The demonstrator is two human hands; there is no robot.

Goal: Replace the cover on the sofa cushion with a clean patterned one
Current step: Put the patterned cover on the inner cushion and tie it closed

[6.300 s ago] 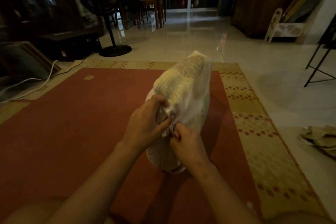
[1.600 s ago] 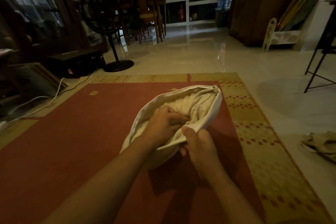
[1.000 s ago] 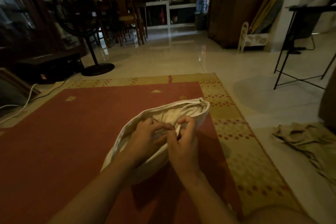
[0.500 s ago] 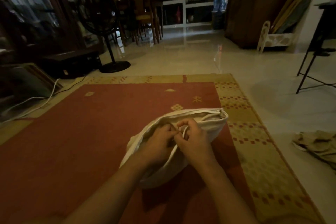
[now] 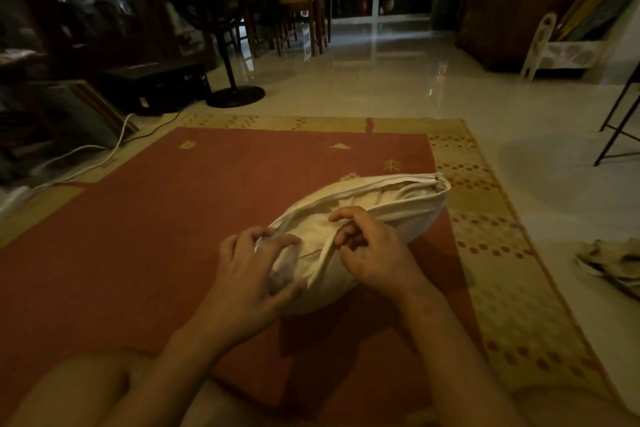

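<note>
A cream cushion cover (image 5: 408, 204) lies on the red rug (image 5: 173, 218) with its open edge facing up, and the pale cushion (image 5: 315, 239) shows inside the gap. My left hand (image 5: 256, 274) pinches the near left end of the opening, fingers curled over the fabric. My right hand (image 5: 374, 250) grips the near lip of the cover at the middle of the opening. The far end of the opening is closed up to the corner at the right.
A crumpled beige cloth (image 5: 613, 263) lies on the tiled floor at the right. A standing fan (image 5: 221, 28) and white cables (image 5: 90, 156) are beyond the rug's far left corner. A black metal frame (image 5: 620, 121) stands at the right. My bare knees are at the bottom.
The cushion went from held upright to lying flat on the rug. In the last half second my hands have moved apart along the opening, the left one toward its near left end.
</note>
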